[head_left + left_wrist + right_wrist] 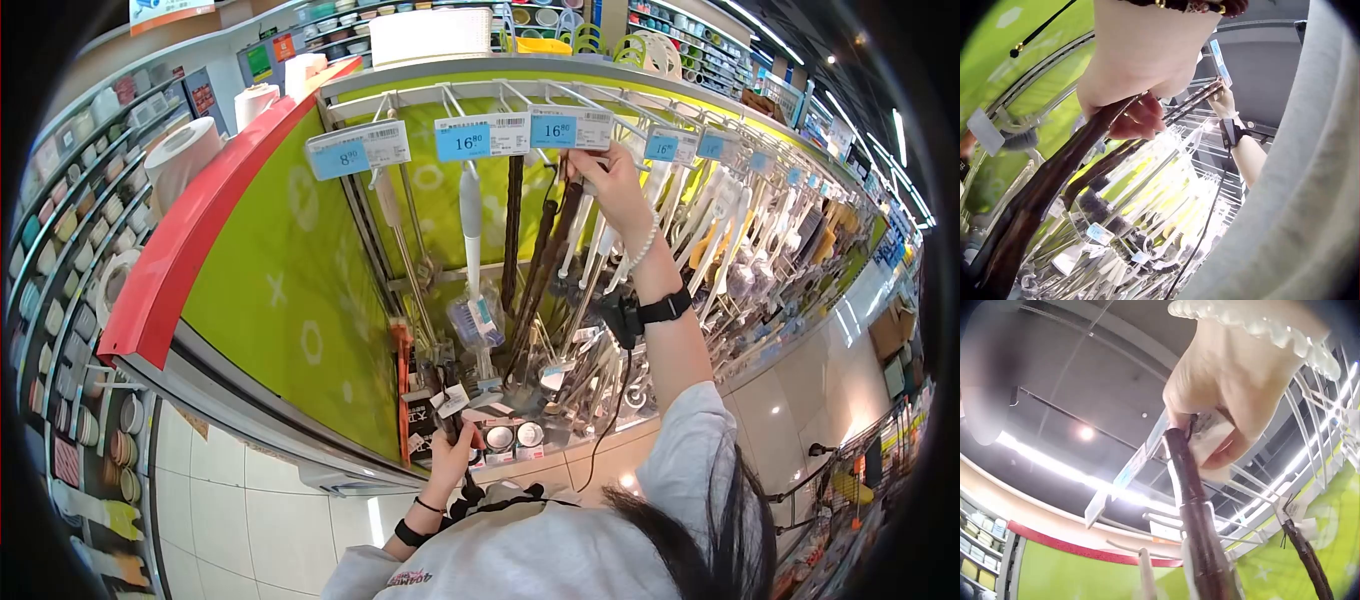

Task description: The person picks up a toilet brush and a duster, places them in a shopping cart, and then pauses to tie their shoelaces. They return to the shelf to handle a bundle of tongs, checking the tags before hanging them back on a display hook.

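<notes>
My left hand (450, 462) grips a glossy dark brown stick (1054, 172), low before the display; a white tag (450, 401) shows just above the hand. The stick's knobbly shaft slants down to the lower left corner in the left wrist view. Up at the hooks, my right hand (612, 185) pinches a white tag (1216, 439) at the top of another dark brown, jointed stick (1200, 528). That stick hangs down past a price label (570, 128). Another dark stick (1307, 553) hangs on a hook to one side.
A grey-handled brush (471, 215) and many white-handled brushes (720, 215) hang from the rack. A red-edged green panel (270, 270) closes the left end. Round tins (500, 437) stand on the bottom shelf. A shopping cart (840, 490) is at the right.
</notes>
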`<state>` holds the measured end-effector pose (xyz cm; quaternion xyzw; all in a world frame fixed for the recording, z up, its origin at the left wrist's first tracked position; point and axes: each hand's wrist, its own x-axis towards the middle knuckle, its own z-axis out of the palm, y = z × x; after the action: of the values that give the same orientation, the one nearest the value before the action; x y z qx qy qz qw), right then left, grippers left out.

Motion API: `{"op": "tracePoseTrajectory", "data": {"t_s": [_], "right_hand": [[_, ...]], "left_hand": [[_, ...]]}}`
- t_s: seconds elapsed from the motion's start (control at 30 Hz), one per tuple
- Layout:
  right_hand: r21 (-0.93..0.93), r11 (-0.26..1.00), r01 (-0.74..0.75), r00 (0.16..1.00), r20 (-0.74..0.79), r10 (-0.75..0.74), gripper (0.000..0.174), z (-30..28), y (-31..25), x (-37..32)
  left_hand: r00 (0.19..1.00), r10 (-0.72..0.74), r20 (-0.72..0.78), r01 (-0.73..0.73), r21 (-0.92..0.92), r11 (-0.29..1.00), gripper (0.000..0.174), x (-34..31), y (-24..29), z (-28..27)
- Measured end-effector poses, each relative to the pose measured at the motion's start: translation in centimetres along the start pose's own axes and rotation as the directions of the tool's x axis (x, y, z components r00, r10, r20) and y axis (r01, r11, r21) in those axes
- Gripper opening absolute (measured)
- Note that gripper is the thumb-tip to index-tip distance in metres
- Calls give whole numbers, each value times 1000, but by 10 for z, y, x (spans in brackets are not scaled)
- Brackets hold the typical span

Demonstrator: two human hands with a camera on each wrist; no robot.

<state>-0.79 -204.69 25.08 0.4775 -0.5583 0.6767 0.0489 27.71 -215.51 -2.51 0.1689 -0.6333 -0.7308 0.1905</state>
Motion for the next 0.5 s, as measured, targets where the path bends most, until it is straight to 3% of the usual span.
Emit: {"op": "tracePoseTrajectory", "data": {"t_s": [0.03,0.1,0.13,0.2,0.33,0.5], "right_hand": [[1,1000,-1,1000,1,1,13,-7,-1,-2],[130,965,-229,910,380,165,13,-19,-6,-4],[126,969,-213,911,383,151,13,-21,-6,2],[-160,981,-109,954,259,149,13,-13,-13,3],[-135,991,-11,981,192,37,13,-2,-4,10],[-180,984,13,994,110,7,11,0,-2,7]], "left_hand": [[1000,20,24,-20,5,1000,27,-1,0,0],[998,40,44,-41,8,999,27,-1,-1,1],[997,53,55,-54,14,998,27,8,-2,0],[997,47,63,-48,20,999,27,8,-3,0],[998,23,56,-24,20,1000,27,9,-4,1],[997,36,62,-36,-2,999,24,9,-4,2]]}}
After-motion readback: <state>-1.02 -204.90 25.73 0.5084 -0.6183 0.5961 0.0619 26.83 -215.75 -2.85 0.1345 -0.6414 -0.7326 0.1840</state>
